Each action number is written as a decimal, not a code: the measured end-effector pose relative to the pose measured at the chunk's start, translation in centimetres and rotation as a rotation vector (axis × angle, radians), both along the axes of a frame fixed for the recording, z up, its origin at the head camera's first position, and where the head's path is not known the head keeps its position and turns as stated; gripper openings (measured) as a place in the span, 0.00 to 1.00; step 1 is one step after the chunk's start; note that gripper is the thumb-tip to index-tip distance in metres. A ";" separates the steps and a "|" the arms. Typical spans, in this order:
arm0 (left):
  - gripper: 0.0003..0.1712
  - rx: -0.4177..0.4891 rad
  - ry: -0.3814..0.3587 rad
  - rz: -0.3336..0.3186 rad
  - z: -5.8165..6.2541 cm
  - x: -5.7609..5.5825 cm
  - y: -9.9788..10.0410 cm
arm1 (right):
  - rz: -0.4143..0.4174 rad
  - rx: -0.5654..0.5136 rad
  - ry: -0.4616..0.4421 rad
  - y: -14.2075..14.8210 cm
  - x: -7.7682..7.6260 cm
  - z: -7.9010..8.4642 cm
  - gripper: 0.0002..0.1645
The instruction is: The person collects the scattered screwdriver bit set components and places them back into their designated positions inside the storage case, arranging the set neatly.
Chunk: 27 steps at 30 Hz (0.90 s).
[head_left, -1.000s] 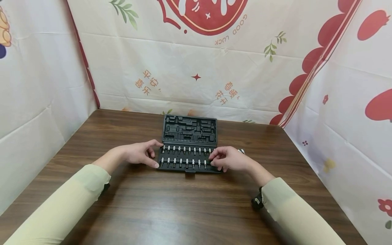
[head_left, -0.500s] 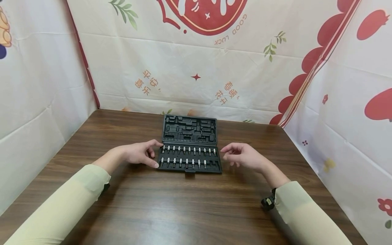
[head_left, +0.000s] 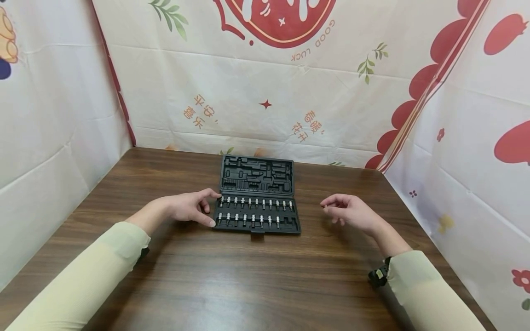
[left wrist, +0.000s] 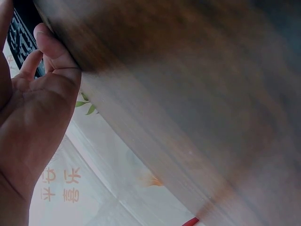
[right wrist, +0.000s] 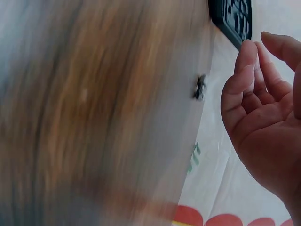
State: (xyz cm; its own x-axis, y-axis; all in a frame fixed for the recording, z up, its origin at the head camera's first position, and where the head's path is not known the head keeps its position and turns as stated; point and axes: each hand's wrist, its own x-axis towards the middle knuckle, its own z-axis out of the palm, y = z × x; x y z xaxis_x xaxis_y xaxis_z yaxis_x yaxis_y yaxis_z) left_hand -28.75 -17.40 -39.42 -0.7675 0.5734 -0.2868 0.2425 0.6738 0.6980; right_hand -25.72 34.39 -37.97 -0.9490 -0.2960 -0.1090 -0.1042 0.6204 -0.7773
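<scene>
A black bit-socket case (head_left: 256, 177) lies unfolded on the table, lid at the back. Two rows of silver bit sockets (head_left: 253, 219) fill most of its tray; the front row's right end shows vacant slots. My left hand (head_left: 186, 207) rests at the case's left edge, thumb at the front corner and index fingertip near the hinge. To the right of the case, my right hand (head_left: 352, 212) hovers over the table, thumb and fingers parted in the right wrist view. A small silver piece (right wrist: 201, 87) lies on the table there; in the head view the fingertips mostly hide it.
The brown wooden table (head_left: 248, 285) stretches in front of the case. Behind it hangs a white printed cloth (head_left: 232, 82), with more cloth along the left and right sides. A black device (head_left: 378, 276) is strapped at my right wrist.
My right hand has left the tray's right end and moved right to beside the small silver piece. My left hand and the case have stayed where they were.
</scene>
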 end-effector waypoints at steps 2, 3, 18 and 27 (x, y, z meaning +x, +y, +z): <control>0.52 0.000 0.001 -0.001 0.0 0.0 0.0 | -0.010 0.001 0.012 0.7 -0.1 0.0 0.23; 0.52 0.000 0.002 -0.002 0.0 0.0 0.0 | -0.017 0.000 0.017 0.9 -0.1 0.0 0.23; 0.52 -0.002 0.006 -0.003 0.0 0.1 0.0 | -0.082 0.060 0.046 3.4 -1.4 -0.4 0.21; 0.52 -0.001 0.005 0.000 0.0 0.1 0.0 | -0.028 0.148 -0.039 3.6 -3.0 -0.9 0.30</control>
State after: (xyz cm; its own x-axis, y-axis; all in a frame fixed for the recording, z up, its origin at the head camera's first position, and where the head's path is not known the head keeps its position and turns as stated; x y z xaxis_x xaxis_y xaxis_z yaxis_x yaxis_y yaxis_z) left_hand -28.69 -17.41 -39.40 -0.7688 0.5733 -0.2835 0.2466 0.6747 0.6957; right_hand -28.73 37.98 -38.89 -0.9507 -0.2475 -0.1867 -0.0566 0.7306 -0.6805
